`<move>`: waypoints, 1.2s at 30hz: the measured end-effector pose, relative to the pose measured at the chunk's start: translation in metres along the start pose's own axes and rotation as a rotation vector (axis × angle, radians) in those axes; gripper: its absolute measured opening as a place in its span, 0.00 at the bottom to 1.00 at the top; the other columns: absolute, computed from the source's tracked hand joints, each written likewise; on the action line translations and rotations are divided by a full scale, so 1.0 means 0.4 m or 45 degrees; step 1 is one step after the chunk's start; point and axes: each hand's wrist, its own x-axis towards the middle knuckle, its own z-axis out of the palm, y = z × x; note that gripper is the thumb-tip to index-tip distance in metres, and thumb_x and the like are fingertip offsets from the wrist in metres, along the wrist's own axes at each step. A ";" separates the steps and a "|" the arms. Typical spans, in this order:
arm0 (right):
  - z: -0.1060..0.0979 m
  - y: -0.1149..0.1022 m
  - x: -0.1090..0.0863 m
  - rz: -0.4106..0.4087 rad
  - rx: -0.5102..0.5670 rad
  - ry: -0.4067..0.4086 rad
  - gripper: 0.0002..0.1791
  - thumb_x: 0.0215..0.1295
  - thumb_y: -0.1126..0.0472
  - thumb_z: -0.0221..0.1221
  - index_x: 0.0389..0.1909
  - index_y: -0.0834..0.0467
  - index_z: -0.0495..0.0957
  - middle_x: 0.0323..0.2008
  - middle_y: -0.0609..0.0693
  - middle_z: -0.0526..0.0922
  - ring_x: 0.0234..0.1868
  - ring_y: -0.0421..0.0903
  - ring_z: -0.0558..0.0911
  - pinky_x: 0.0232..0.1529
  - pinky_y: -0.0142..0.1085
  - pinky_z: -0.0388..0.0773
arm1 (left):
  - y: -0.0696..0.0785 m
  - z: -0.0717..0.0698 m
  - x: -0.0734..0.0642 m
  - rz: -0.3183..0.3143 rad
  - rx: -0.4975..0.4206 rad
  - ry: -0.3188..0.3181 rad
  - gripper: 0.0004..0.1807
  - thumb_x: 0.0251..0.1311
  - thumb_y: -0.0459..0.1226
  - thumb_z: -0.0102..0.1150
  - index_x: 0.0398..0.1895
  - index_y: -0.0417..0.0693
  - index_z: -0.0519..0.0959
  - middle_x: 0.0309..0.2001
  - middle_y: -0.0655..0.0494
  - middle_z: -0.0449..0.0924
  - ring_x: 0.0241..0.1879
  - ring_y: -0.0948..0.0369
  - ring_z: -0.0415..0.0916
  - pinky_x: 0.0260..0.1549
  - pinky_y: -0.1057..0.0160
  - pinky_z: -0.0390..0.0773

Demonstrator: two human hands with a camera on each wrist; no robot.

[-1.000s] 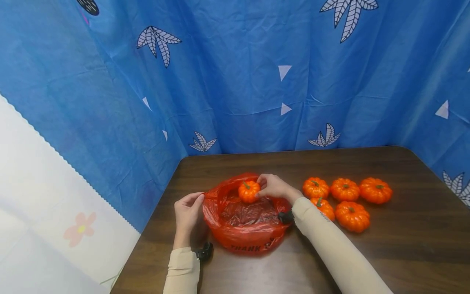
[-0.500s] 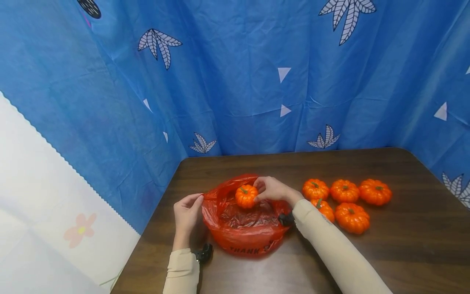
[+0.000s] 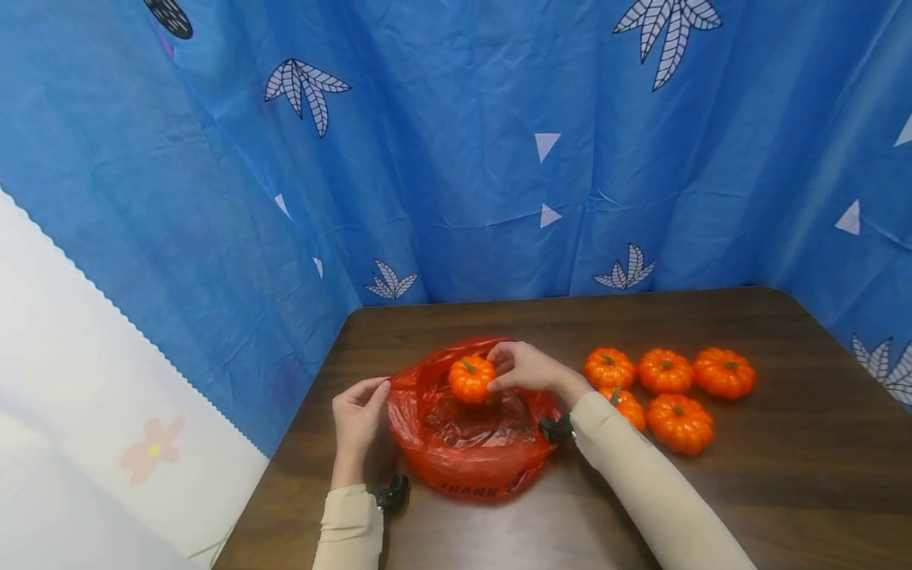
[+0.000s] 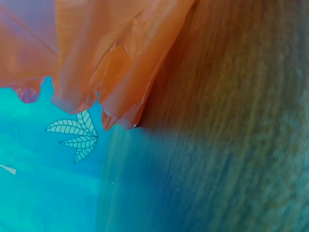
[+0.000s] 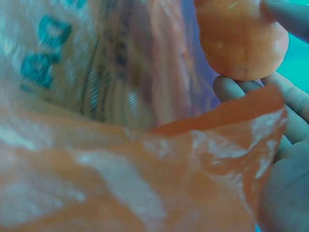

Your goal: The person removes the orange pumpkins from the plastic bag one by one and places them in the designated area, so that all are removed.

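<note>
A red plastic bag [image 3: 470,467] printed with "THANK" stands on the table with its mouth spread wide. My left hand [image 3: 359,416] pinches the bag's left rim between thumb and fingers. In my right hand [image 3: 526,368] is a small orange pumpkin [image 3: 470,380] with a green stem, held over the bag's mouth. The right wrist view shows the thumb and fingertips around the pumpkin [image 5: 244,41], with the bag's edge [image 5: 203,159] in front of the palm. Only bag plastic [image 4: 111,58] and table appear in the left wrist view; the left hand is out of it.
Several more orange pumpkins [image 3: 680,423] sit grouped on the brown wooden table [image 3: 798,475] to the right, one partly behind the right forearm [image 3: 641,467]. A blue curtain [image 3: 484,158] with leaf prints hangs along the table's back edge. A white cloth [image 3: 85,396] lies at the left.
My right hand has carried the pumpkin slightly left and down over the bag's mouth. My left hand keeps its pinch on the rim.
</note>
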 end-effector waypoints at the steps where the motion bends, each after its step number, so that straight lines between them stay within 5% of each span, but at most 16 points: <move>1: 0.000 -0.005 -0.003 -0.016 0.000 0.001 0.27 0.56 0.56 0.73 0.53 0.61 0.76 0.51 0.57 0.83 0.52 0.52 0.84 0.55 0.46 0.83 | 0.000 -0.001 0.000 0.003 -0.002 0.001 0.07 0.61 0.30 0.67 0.37 0.32 0.87 0.30 0.60 0.89 0.30 0.67 0.83 0.35 0.71 0.83; 15: -0.016 -0.075 -0.045 -0.138 0.056 0.001 0.27 0.57 0.56 0.72 0.55 0.61 0.76 0.51 0.55 0.83 0.52 0.50 0.83 0.59 0.47 0.80 | -0.002 -0.005 0.000 0.009 -0.028 -0.011 0.07 0.61 0.30 0.67 0.37 0.31 0.86 0.29 0.66 0.88 0.31 0.67 0.83 0.36 0.71 0.83; 29: -0.031 -0.081 -0.112 -0.172 0.065 0.017 0.27 0.57 0.56 0.72 0.54 0.61 0.76 0.52 0.57 0.83 0.56 0.54 0.81 0.61 0.52 0.78 | 0.000 -0.003 0.000 -0.029 -0.030 -0.017 0.07 0.61 0.29 0.66 0.37 0.31 0.86 0.29 0.70 0.87 0.31 0.68 0.83 0.37 0.71 0.84; 36: -0.036 -0.074 -0.147 -0.176 0.070 0.048 0.26 0.58 0.55 0.72 0.54 0.59 0.76 0.52 0.54 0.83 0.56 0.52 0.81 0.61 0.52 0.78 | -0.002 0.000 -0.001 -0.036 -0.005 0.001 0.06 0.61 0.26 0.64 0.38 0.28 0.85 0.31 0.61 0.88 0.30 0.69 0.82 0.36 0.72 0.83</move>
